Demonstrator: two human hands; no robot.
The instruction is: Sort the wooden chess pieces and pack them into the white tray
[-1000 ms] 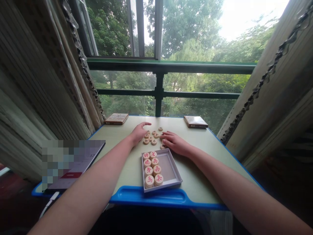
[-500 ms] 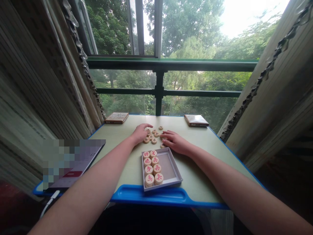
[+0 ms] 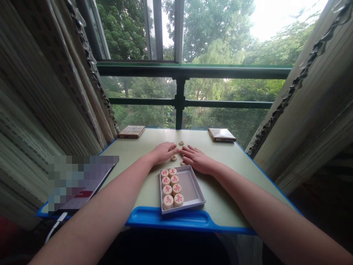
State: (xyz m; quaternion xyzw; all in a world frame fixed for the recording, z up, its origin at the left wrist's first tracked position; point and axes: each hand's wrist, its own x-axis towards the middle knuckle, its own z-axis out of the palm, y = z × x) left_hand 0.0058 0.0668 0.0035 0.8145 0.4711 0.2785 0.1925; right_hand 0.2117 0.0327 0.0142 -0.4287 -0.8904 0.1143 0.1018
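Observation:
Loose round wooden chess pieces lie on the pale table beyond a shallow grey box. My left hand lies flat over the left part of the pile, fingers stretched toward the right. My right hand lies flat at the pile's right side, fingers apart and nearly meeting the left fingertips. Most of the loose pieces are hidden under the hands; one piece sits alone farther back. Several pieces with red characters fill the box's left side in two columns.
A flat wooden box lies at the table's far left and a dark flat box at the far right. A device with a white cable rests on the near left corner. A blue tray rim runs along the front edge.
My left hand has slid right and flattened over the pile, covering most loose pieces. My right hand shifted slightly left, so the fingertips nearly meet.

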